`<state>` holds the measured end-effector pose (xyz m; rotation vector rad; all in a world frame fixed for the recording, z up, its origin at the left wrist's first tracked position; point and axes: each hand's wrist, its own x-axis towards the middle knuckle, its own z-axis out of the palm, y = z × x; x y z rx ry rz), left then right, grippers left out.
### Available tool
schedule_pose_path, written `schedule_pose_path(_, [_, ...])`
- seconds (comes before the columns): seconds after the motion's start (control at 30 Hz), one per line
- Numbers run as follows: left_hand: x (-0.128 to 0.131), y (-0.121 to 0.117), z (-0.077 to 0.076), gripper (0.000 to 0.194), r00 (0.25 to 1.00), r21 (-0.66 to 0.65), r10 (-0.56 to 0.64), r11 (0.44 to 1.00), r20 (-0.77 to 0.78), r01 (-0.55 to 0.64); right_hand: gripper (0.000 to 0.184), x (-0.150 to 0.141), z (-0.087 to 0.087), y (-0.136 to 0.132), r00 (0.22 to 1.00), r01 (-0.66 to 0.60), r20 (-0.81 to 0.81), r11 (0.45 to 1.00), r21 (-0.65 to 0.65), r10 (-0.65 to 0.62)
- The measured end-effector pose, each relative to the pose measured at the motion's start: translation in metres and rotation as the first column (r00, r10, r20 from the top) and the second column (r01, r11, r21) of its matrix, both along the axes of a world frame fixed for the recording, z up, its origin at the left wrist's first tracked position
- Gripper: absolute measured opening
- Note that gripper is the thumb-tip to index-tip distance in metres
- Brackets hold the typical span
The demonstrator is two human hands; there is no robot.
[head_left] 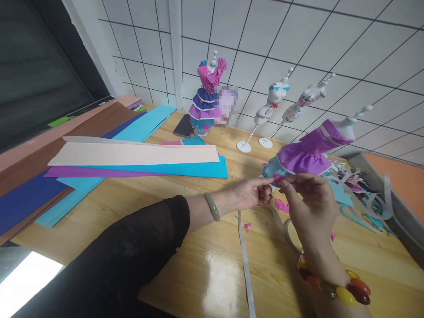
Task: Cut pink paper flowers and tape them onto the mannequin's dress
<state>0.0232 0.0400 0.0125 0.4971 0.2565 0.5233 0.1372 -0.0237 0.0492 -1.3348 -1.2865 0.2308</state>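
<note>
My left hand [253,193] reaches in from the left with thumb and finger pinched on a small pink paper piece [277,178]. From the other side, the fingertips of my right hand [311,203] close on the same piece. Just behind them a small dress form in a purple paper dress [306,152] leans to the right in view, its light-blue lower skirt partly covered by my hands. Whether the pink piece touches that skirt, I cannot tell. Below my fingers lie pink paper scraps [282,205] and a roll of pale tape [293,234], partly behind my right wrist.
Stacked coloured paper sheets [139,153] cover the table's left side. At the back stand a dress form in a tiered dress [205,99], a phone [183,126] and two barer dress forms [265,114]. Paper strips [361,194] heap at right; a pale strip [245,260] runs toward me.
</note>
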Motion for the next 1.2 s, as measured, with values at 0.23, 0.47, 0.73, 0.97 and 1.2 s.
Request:
schedule_pose_path(0.23, [-0.001,0.003,-0.008,0.023,1.0,0.027,-0.021,0.999,0.019,0.02,0.025,0.004,0.021,-0.021,0.983,-0.022,-0.184,1.0,0.012,0.023])
schedule_pose_path(0.47, [-0.003,-0.011,-0.006,0.022,0.993,0.186,-0.11,0.976,-0.034,0.115,0.015,0.005,0.004,-0.059,0.976,0.062,0.215,0.991,-0.119,-0.035])
schedule_pose_path(0.73, [-0.004,-0.03,0.0,0.027,0.938,0.33,-0.309,0.878,-0.159,0.346,0.008,0.006,-0.013,-0.083,0.858,0.133,0.51,0.985,-0.108,-0.06])
schedule_pose_path(0.97, [-0.01,-0.026,0.011,0.019,0.836,0.203,-0.425,0.836,-0.347,0.509,0.011,0.002,-0.016,-0.094,0.892,0.14,0.451,0.973,-0.185,-0.043])
schedule_pose_path(1.2, [-0.009,-0.024,0.01,0.019,0.834,0.201,-0.396,0.846,-0.384,0.495,0.019,0.037,-0.009,-0.107,0.949,0.189,0.301,0.926,-0.325,-0.088])
